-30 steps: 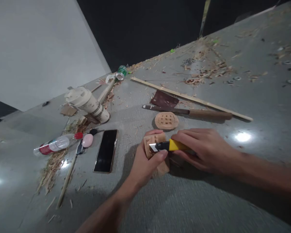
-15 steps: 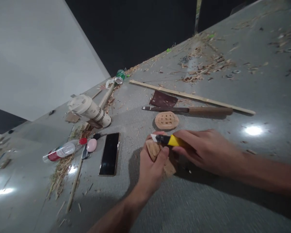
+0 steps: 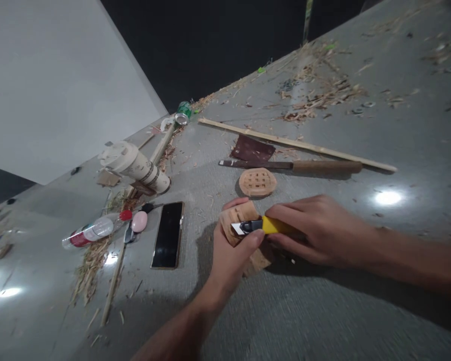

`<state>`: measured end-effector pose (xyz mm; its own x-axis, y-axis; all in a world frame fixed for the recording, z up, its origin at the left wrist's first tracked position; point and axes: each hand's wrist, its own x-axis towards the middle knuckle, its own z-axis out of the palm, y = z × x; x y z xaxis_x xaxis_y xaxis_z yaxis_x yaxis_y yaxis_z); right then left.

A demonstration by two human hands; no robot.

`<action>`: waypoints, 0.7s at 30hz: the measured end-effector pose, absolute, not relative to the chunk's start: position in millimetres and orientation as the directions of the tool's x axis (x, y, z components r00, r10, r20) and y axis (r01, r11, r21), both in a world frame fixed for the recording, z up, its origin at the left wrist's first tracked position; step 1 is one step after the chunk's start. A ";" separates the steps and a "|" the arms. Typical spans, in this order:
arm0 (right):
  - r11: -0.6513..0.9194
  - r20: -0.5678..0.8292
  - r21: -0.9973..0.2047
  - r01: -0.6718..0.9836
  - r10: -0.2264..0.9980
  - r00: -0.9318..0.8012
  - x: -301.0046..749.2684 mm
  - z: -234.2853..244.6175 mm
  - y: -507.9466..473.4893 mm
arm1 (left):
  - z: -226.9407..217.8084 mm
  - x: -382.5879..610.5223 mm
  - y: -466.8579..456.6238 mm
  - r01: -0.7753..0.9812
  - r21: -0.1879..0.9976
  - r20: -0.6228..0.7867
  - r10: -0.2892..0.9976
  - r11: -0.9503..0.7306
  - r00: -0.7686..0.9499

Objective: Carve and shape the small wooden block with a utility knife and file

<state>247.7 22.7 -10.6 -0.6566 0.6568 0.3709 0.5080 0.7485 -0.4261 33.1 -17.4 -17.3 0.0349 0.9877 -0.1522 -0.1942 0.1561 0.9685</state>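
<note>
My left hand [image 3: 225, 255] is wrapped round a piece of wood [image 3: 231, 215] with notches cut in its upper face. My right hand [image 3: 319, 228] grips a yellow and black utility knife [image 3: 272, 225]. Its pale blade lies over the notched face of the wood, and my left thumb is against the knife's black front part. Just beyond the wood rests an oval wooden piece [image 3: 257, 182] with a grid of small square holes. Behind that lies a long flat tool with a wooden handle [image 3: 326, 167], beside a dark red-brown sheet [image 3: 252, 149].
A phone [image 3: 167, 235] lies left of my hands. Further left are a pink oval object [image 3: 139, 221], a plastic bottle [image 3: 93, 231] and a lidded cup [image 3: 135, 166]. A long wooden strip [image 3: 296, 144] and a green can [image 3: 183, 113] lie farther back, among scattered shavings.
The knife blade has moved down from the wood's far edge onto its notched face. My left hand has tilted the wood so more of that face shows. The view has shifted slightly.
</note>
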 end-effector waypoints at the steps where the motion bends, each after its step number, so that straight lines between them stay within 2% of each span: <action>1: 0.754 0.376 -0.419 0.506 0.651 -0.659 248.2 -11.9 22.9 | -17.7 33.1 -17.5 -0.199 0.967 -0.155 0.987 0.160 0.041; 10: 0.814 0.418 -0.348 0.464 0.578 -0.701 251.6 -10.4 27.6 | -17.7 33.3 -18.0 -0.207 0.960 -0.166 0.979 0.187 0.116; 21: 0.810 0.426 -0.370 0.454 0.583 -0.692 251.7 -14.4 26.7 | -22.4 30.3 -18.5 -0.181 0.969 -0.147 0.982 0.167 0.118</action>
